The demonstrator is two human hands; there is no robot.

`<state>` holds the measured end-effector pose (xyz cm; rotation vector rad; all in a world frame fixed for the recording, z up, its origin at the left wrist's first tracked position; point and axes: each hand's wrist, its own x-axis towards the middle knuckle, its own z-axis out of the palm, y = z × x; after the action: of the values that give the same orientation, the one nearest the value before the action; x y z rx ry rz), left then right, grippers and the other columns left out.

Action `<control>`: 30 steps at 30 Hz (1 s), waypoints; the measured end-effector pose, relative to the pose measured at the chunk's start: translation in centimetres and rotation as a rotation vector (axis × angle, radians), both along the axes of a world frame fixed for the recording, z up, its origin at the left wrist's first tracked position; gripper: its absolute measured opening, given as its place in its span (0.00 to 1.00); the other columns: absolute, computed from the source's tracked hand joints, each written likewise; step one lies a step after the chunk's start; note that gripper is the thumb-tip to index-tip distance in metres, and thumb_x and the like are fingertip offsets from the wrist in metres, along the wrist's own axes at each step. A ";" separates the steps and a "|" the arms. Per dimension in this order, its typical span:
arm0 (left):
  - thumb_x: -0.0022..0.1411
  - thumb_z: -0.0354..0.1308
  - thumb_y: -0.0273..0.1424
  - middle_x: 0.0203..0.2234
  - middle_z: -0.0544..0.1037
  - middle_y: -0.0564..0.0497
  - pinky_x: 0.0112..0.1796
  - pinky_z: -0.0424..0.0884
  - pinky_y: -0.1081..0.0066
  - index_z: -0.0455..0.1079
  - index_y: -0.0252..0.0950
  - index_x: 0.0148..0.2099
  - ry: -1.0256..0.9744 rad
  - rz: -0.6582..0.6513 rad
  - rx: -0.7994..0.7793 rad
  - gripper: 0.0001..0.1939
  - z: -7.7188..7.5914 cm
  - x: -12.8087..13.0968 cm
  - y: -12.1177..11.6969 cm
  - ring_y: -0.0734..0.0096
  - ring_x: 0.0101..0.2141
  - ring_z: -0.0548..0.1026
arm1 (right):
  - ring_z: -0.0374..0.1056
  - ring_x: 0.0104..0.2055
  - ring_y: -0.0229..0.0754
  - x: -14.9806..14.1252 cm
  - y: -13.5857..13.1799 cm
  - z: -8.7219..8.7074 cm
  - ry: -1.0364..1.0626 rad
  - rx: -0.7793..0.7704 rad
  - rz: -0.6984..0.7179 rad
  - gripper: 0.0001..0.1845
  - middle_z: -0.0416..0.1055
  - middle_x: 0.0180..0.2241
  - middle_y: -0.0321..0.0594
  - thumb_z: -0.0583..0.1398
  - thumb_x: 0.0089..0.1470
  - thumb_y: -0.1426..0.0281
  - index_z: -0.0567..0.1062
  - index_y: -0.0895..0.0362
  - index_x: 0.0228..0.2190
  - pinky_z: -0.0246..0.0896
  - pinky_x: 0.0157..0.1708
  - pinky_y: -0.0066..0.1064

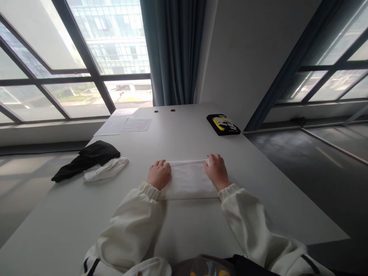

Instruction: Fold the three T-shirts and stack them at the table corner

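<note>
A folded white cloth point(189, 180) lies flat on the white table in front of me, a neat rectangle with light creases. At its left side, my left hand point(159, 174) has its fingers curled round the far corner. My right hand point(217, 171) grips the opposite side near the far right corner, fingers bent and thumb on the cloth. The undersides of both hands are hidden, as are the cloth edges beneath them.
On the left of the table point(184, 142) lie a crumpled black garment point(94, 155) and a white cloth piece point(107, 170). Paper sheets point(135, 124) are at the far left. A folded black garment with a yellow and white print point(223, 124) sits at the far right.
</note>
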<state>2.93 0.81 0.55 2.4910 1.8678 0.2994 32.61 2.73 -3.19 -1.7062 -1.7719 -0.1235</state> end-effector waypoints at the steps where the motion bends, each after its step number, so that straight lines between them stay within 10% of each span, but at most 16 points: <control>1: 0.70 0.53 0.32 0.64 0.72 0.42 0.59 0.67 0.53 0.72 0.40 0.59 -0.021 -0.014 0.013 0.18 -0.3 1.2 -0.1 0.53 0.61 0.70 | 0.65 0.59 0.59 -1.3 -0.5 0.5 -0.037 0.037 0.017 0.20 0.72 0.55 0.59 0.59 0.60 0.70 0.76 0.60 0.53 0.61 0.60 0.49; 8: 0.72 0.50 0.34 0.64 0.73 0.43 0.69 0.52 0.51 0.65 0.42 0.69 -0.162 -0.021 0.016 0.26 -3.1 5.6 0.8 0.54 0.65 0.66 | 0.58 0.68 0.58 -8.7 -2.0 0.1 -0.183 -0.247 0.174 0.25 0.69 0.64 0.54 0.55 0.65 0.68 0.73 0.58 0.61 0.47 0.70 0.52; 30: 0.75 0.43 0.45 0.76 0.47 0.37 0.71 0.49 0.47 0.52 0.31 0.78 -0.125 0.156 -0.136 0.37 -4.8 -0.8 -0.1 0.44 0.75 0.47 | 0.49 0.75 0.57 -4.0 -1.8 -0.6 -0.258 -0.406 0.135 0.32 0.55 0.73 0.52 0.50 0.72 0.57 0.64 0.57 0.70 0.38 0.73 0.56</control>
<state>2.18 0.69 -4.28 2.1927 1.9636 0.3112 28.57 0.97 -3.75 -1.9086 -2.2157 0.0863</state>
